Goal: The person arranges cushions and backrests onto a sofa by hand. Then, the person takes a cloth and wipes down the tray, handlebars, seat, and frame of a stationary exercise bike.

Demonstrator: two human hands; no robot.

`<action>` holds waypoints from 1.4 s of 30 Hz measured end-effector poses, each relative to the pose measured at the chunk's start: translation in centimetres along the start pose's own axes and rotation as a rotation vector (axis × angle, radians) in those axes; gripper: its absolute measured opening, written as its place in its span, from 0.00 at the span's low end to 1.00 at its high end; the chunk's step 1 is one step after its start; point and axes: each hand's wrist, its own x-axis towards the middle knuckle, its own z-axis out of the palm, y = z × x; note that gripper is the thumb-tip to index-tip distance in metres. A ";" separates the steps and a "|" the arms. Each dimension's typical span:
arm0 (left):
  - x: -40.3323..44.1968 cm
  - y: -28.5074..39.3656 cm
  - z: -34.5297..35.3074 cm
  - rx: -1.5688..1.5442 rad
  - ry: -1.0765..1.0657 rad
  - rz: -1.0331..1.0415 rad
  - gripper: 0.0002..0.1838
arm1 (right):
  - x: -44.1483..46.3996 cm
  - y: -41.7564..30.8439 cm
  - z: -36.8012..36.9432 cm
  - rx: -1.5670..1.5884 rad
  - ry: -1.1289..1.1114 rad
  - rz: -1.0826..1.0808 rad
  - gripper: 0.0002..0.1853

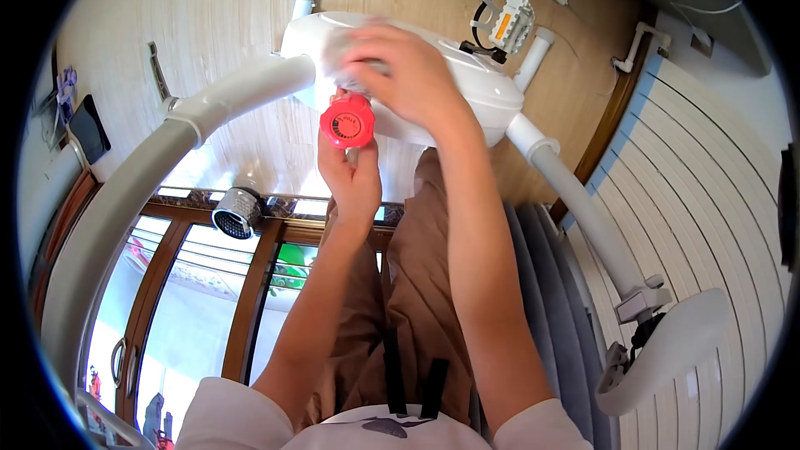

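My right hand is closed on a crumpled whitish-grey cloth, pressed to the top of the white housing of an exercise bike. Motion smears that hand and the cloth. Just below them is a red knob with a round dial face. My left hand grips the knob from underneath, its thumb at the lower edge and most fingers hidden behind it.
Thick grey tubes curve down both sides of the housing. A white pedal sticks out beyond it. At right are a white bike part and a ribbed white radiator. Wood-framed glass doors stand at lower left.
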 end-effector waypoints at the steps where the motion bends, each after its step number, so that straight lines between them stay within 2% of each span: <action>1: 0.0 0.4 -0.1 0.044 0.025 0.001 0.22 | 2.4 0.0 1.1 0.026 -0.164 -0.105 0.09; 3: 0.4 1.7 -0.2 -0.148 0.055 -0.167 0.20 | 6.5 -0.7 3.8 -0.133 -0.475 -0.166 0.10; 5: 1.3 3.3 -0.2 -0.251 0.102 -0.262 0.18 | 7.4 -1.3 3.5 -0.152 -0.625 -0.085 0.10; 6: 1.6 3.0 -0.8 -0.246 0.074 -0.237 0.17 | 7.6 -1.5 3.4 -0.161 -0.700 -0.043 0.10; 9: 2.5 1.1 -3.0 -0.217 0.024 -0.206 0.14 | 2.4 0.8 2.3 0.086 -0.236 -0.111 0.08; 13: 2.6 2.2 -3.1 -0.261 -0.017 -0.292 0.15 | -5.3 -2.6 -0.3 -0.168 0.213 0.036 0.12; 16: 2.4 2.4 -3.2 -0.477 -0.045 -0.361 0.17 | -10.5 -4.4 1.7 -0.214 0.322 0.249 0.15; 19: 2.4 5.4 -3.2 -0.523 -0.036 -0.399 0.21 | -11.0 -8.0 5.9 1.036 0.763 0.655 0.21; 20: 2.4 5.9 -3.6 -0.377 -0.037 -0.312 0.20 | -9.6 -9.5 5.9 1.287 0.791 0.613 0.25; 21: 2.5 6.2 -4.0 -0.232 -0.040 -0.222 0.20 | -8.2 -10.4 6.1 1.574 0.798 0.690 0.24; 22: 2.6 6.7 -4.3 -0.089 -0.044 -0.128 0.19 | -6.6 -10.9 6.9 1.655 0.838 0.752 0.24; 24: 2.6 7.9 -4.4 0.066 0.012 -0.038 0.19 | -5.1 -10.2 8.3 1.824 0.877 0.739 0.26; 27: 3.3 8.6 -5.0 0.255 0.020 0.177 0.18 | -5.2 -9.6 7.0 1.685 0.866 0.819 0.20; 30: 3.0 10.1 -4.0 0.275 0.103 0.353 0.14 | -7.8 -8.7 4.7 0.955 0.805 0.792 0.14; 31: 2.6 10.7 -3.2 0.178 0.088 0.404 0.12 | -8.1 -8.4 3.2 0.703 0.860 0.704 0.13; 33: 2.4 11.3 -1.7 0.157 -0.110 0.514 0.12 | -8.7 -7.5 0.1 0.105 0.888 0.457 0.14; 34: 2.5 11.4 -0.6 0.143 -0.204 0.573 0.12 | -8.7 -6.3 -0.5 -0.003 0.790 0.404 0.14; 37: 3.6 9.3 5.0 0.241 -0.342 0.498 0.15 | -9.1 -1.0 0.0 -0.375 0.541 0.289 0.14; 38: 4.3 8.2 6.7 0.305 -0.359 0.461 0.16 | -9.3 -0.1 0.0 -0.418 0.586 0.306 0.13; 40: 6.4 6.0 8.8 0.653 -0.257 0.530 0.15 | -9.5 1.7 -0.6 -0.498 0.677 0.340 0.12; 41: 7.0 5.1 9.3 0.831 -0.206 0.551 0.15 | -9.7 3.2 -1.2 -0.366 0.760 0.425 0.12; 42: 7.4 4.5 9.6 0.853 -0.187 0.517 0.14 | -10.3 5.1 -2.1 -0.231 0.837 0.516 0.12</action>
